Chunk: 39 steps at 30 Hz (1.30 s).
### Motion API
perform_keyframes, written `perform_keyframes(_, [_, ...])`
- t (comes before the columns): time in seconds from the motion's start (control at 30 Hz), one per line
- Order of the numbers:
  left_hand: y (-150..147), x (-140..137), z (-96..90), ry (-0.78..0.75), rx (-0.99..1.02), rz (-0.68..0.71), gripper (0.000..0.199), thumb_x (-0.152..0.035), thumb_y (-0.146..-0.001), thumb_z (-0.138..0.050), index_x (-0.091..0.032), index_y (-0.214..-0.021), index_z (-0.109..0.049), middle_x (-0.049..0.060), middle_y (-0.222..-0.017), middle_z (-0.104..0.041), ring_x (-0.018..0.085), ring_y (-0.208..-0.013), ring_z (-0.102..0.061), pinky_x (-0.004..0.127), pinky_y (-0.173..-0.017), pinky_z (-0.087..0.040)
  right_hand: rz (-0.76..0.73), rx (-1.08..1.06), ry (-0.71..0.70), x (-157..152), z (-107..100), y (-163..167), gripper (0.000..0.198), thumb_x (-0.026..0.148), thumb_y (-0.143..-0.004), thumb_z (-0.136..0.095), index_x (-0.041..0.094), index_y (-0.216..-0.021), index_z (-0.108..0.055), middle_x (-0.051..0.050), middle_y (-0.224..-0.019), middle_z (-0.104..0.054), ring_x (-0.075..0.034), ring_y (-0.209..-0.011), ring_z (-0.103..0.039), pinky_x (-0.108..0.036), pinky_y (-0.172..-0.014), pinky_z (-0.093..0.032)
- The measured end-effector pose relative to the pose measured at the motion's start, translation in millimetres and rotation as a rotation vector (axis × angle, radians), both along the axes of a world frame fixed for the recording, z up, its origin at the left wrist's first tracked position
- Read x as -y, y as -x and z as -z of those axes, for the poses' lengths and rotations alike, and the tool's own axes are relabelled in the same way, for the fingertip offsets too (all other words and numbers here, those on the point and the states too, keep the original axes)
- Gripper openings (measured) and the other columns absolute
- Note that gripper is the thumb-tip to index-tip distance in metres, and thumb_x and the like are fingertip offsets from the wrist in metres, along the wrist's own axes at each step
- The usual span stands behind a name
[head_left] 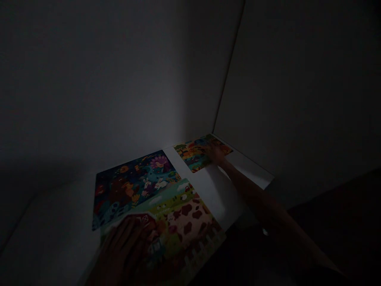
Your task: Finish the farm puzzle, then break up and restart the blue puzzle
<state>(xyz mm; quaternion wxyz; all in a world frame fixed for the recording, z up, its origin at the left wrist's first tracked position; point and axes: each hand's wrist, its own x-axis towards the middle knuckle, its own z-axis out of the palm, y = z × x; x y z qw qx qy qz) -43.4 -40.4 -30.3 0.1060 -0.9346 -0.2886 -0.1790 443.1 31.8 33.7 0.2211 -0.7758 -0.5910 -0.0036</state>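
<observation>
Dimness covers most of the view, and only the middle of a white, smooth-topped table (pixel 206 188) catches some light. Three colourful illustrated sheets lie flat on it. Nearest is a pale green and yellow farm picture sheet (pixel 187 222), with a brown-patched cow, a white fence and a red barn; its near part sinks into shadow and runs out at the bottom edge. The left hand (pixel 123 242) lies spread flat over the barn, fingers stretched out side by side and grasping nothing; it hides part of the barn, and its wrist fades into the dark at the frame's edge.

Along the farm sheet's far edge lies a dark blue night-forest picture sheet (pixel 133 182) with white rabbits and a purple peacock-like bird; whether one overlaps the other or they merely meet is unclear. Beyond a bare strip of table, near the corner of two grey-white walls (pixel 133 87), lies an orange and green animal picture sheet (pixel 192 157). The right hand (pixel 216 154) reaches over it, covering its right part. That hand is blurred, so I cannot tell whether its fingers grip the sheet or simply rest there. Its forearm disappears lower right into blackness, where a small pale spot (pixel 264 231) is unidentifiable.
</observation>
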Motion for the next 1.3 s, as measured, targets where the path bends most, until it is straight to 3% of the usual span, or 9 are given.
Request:
perform_keyframes(0.03, [-7.7, 2.2, 0.0, 0.018, 0.011, -0.010, 0.043, -0.038, -0.097, -0.040, -0.036, -0.138, -0.053, -0.001, -0.143, -0.055, 0.024, -0.133, -0.048, 0.044, -0.108, -0.038, -0.017, -0.007, 0.003, 18.0, 2.6, 8.7, 0.050, 0.038, -0.097, -0.038, 0.020, -0.143, -0.045, -0.013, -0.147, -0.047, -0.029, -0.135, -0.042, -0.048, -0.112, -0.034])
perform_keyframes(0.1, [-26.9, 6.0, -0.2, 0.063, 0.031, -0.046, 0.042, -0.038, -0.097, -0.039, -0.033, -0.135, -0.057, 0.001, -0.142, -0.056, 0.025, -0.135, -0.046, 0.046, -0.110, -0.037, -0.206, -0.007, 0.008, 61.2, 11.1, 32.1, 0.052, 0.043, -0.095, -0.046, 0.021, -0.142, -0.047, -0.014, -0.149, -0.044, -0.031, -0.136, -0.043, -0.050, -0.112, -0.034])
perform_keyframes(0.2, [-60.9, 9.1, -1.4, 0.143, 0.041, -0.093, 0.042, -0.037, -0.098, -0.038, -0.028, -0.133, -0.059, 0.004, -0.144, -0.054, 0.026, -0.137, -0.043, 0.048, -0.111, -0.038, -0.470, 0.014, 0.033, 126.0, 28.7, 68.8, 0.060, 0.049, -0.095, -0.047, 0.026, -0.150, -0.035, -0.013, -0.155, -0.037, -0.031, -0.143, -0.032, -0.057, -0.117, -0.023])
perform_keyframes(0.3, [-93.5, 10.2, -4.1, 0.184, 0.086, -0.086, 0.041, -0.036, -0.098, -0.039, -0.025, -0.132, -0.060, 0.006, -0.145, -0.053, 0.026, -0.138, -0.042, 0.048, -0.111, -0.038, -0.522, 0.021, 0.023, 161.8, 44.8, 85.4, 0.066, 0.049, -0.097, -0.046, 0.024, -0.154, -0.025, -0.014, -0.155, -0.035, -0.029, -0.146, -0.028, -0.055, -0.117, -0.026])
perform_keyframes(0.43, [-128.9, 11.3, -8.2, 0.198, 0.115, -0.091, 0.041, -0.034, -0.099, -0.039, -0.023, -0.132, -0.060, 0.008, -0.144, -0.054, 0.025, -0.138, -0.043, 0.049, -0.112, -0.037, -0.430, 0.028, 0.013, 161.0, 51.8, 65.3, 0.065, 0.050, -0.097, -0.045, 0.022, -0.153, -0.029, -0.016, -0.153, -0.039, -0.029, -0.143, -0.034, -0.056, -0.118, -0.027])
perform_keyframes(0.63, [-181.2, 15.9, -13.4, 0.166, 0.147, -0.149, 0.041, -0.032, -0.099, -0.038, -0.017, -0.128, -0.062, 0.013, -0.142, -0.055, 0.029, -0.137, -0.044, 0.050, -0.112, -0.037, -0.397, 0.024, 0.070, 146.4, 44.4, 12.9, 0.061, 0.053, -0.099, -0.038, 0.016, -0.147, -0.041, -0.018, -0.153, -0.038, -0.027, -0.144, -0.032, -0.055, -0.119, -0.024])
perform_keyframes(0.93, [-262.4, 14.9, -20.6, 0.255, 0.217, -0.105, 0.040, -0.029, -0.097, -0.043, -0.016, -0.129, -0.061, 0.014, -0.143, -0.054, 0.031, -0.137, -0.043, 0.050, -0.115, -0.032, -0.304, 0.010, 0.133, 145.9, 39.3, -60.9, 0.056, 0.050, -0.096, -0.040, 0.023, -0.145, -0.044, -0.010, -0.156, -0.035, -0.025, -0.144, -0.032, -0.052, -0.120, -0.020])
perform_keyframes(1.13, [-311.1, 14.9, -20.3, 0.294, 0.258, -0.091, 0.040, -0.029, -0.096, -0.045, -0.014, -0.129, -0.061, 0.016, -0.143, -0.053, 0.033, -0.137, -0.043, 0.051, -0.115, -0.032, -0.220, -0.043, 0.174, 148.0, 30.7, -102.0, 0.059, 0.052, -0.093, -0.039, 0.025, -0.145, -0.045, -0.006, -0.157, -0.035, -0.025, -0.144, -0.031, -0.047, -0.117, -0.031])
perform_keyframes(1.3, [-333.7, 15.4, -20.3, 0.341, 0.292, -0.094, 0.040, -0.029, -0.096, -0.046, -0.013, -0.129, -0.060, 0.016, -0.144, -0.052, 0.033, -0.138, -0.042, 0.051, -0.115, -0.032, -0.133, -0.060, 0.213, 149.7, 34.6, -122.4, 0.064, 0.056, -0.092, -0.038, 0.025, -0.148, -0.041, -0.007, -0.157, -0.035, -0.028, -0.142, -0.035, -0.048, -0.114, -0.034])
